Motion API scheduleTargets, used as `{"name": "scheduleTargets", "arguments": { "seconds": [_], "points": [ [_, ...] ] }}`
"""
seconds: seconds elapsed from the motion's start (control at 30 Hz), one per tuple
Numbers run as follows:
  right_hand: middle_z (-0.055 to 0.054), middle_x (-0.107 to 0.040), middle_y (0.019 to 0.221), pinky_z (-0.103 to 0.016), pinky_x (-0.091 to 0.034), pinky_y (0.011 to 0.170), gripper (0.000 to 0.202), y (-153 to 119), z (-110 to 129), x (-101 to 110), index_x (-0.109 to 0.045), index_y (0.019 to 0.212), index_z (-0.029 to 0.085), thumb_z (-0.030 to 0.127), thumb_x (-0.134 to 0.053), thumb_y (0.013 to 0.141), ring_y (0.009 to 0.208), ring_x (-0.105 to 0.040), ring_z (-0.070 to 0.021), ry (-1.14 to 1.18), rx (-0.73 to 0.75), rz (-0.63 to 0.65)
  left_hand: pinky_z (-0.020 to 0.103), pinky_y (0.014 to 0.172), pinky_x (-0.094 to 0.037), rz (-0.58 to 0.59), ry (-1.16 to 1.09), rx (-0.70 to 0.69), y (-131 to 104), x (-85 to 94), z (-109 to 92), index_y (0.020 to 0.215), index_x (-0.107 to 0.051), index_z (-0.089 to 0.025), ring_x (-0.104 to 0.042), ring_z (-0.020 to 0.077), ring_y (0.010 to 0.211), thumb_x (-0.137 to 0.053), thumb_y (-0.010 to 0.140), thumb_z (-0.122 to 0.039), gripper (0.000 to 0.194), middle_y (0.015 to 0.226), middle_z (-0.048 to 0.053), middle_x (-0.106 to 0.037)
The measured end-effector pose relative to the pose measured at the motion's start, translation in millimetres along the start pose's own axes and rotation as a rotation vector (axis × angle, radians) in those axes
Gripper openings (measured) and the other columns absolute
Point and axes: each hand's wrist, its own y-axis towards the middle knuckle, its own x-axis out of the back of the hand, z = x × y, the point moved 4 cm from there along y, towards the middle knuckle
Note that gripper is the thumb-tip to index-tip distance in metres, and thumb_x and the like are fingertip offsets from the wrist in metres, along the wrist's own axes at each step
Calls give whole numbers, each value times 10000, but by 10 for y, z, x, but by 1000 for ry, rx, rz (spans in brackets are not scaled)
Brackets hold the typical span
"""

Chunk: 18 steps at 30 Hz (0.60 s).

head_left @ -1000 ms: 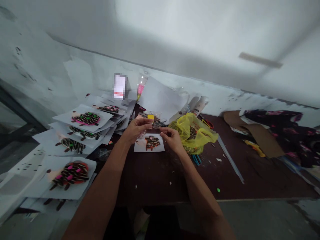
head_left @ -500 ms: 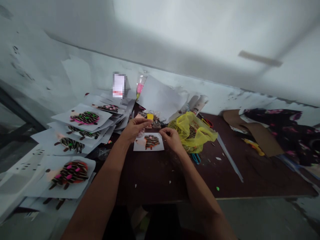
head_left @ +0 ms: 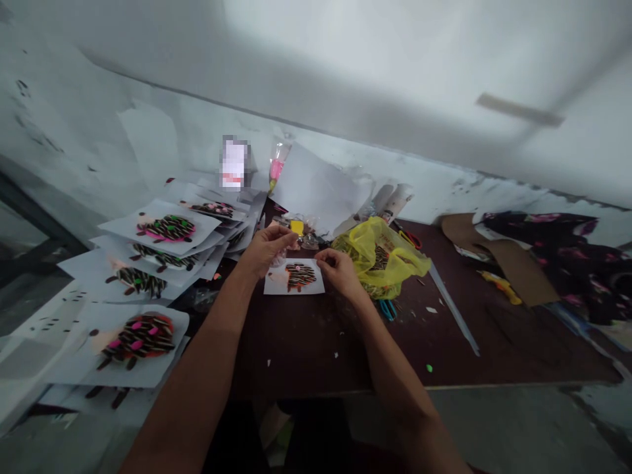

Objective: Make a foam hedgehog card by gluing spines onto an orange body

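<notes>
A dark brown desk point(head_left: 316, 342) carries everything, its far edge against a pale, scuffed wall point(head_left: 345, 79). Along the desk's left edge and spilling past it lies a stack of white sheets point(head_left: 148, 263), each bearing a dark striped craft figure with pink, green or red bits. At the right far corner sit a dark flowered cloth point(head_left: 557, 257) and a piece of brown cardboard point(head_left: 498, 260). A large loose white paper point(head_left: 316, 191) leans up at the far edge, near the middle. Just right of the middle is a crumpled yellow plastic bag point(head_left: 382, 257), with blue-handled scissors point(head_left: 388, 308) on the desk by its near side and a long thin grey strip point(head_left: 454, 309) running toward the near edge on its right. In the middle of the desk, toward the far edge, lies a small white card point(head_left: 294, 276) with a dark striped figure on orange. The left hand point(head_left: 264, 247) is raised just over the card's far left corner, fingers curled together with thumb and fingertips pinched; whether they hold something is too small to tell. The right hand point(head_left: 338, 273) sits at the card's right edge, fingers curled in, their tips close to or touching the card; I cannot tell whether it grips anything. A small yellow piece point(head_left: 297, 227) lies among clear wrappings just beyond the left hand
</notes>
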Motion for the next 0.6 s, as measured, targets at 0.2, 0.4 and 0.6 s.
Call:
{"name": "scheduleTargets", "arguments": {
  "seconds": [0.2,0.4,0.6],
  "points": [
    [-5,-673,729,-235,-398,626,182,-2,-53,-34,-733,898,159,199,-593,789,636,-552,-127,-45,-45,58,279,631,-476,-5,7,36,10,18,36,818,-729,-168,-645,165,701,-847,602,-232,254,749,41,-715],
    [-5,-679,730,-233,-391,624,133,-13,-21,-24,-704,780,171,260,-612,815,654,-556,-132,-93,-4,38,238,604,-444,-8,-29,-7,18,20,20,696,-691,-168,-572,104,604,-836,646,-344,234,656,-5,-666],
    [-1,-696,758,-235,-399,643,135,-38,-57,-85,-730,856,184,193,-618,780,655,-562,-132,-95,22,38,251,650,-458,-27,-11,-11,26,34,34,795,-739,-163,-619,124,675,-865,584,-293,278,754,22,-706]
  ]
}}
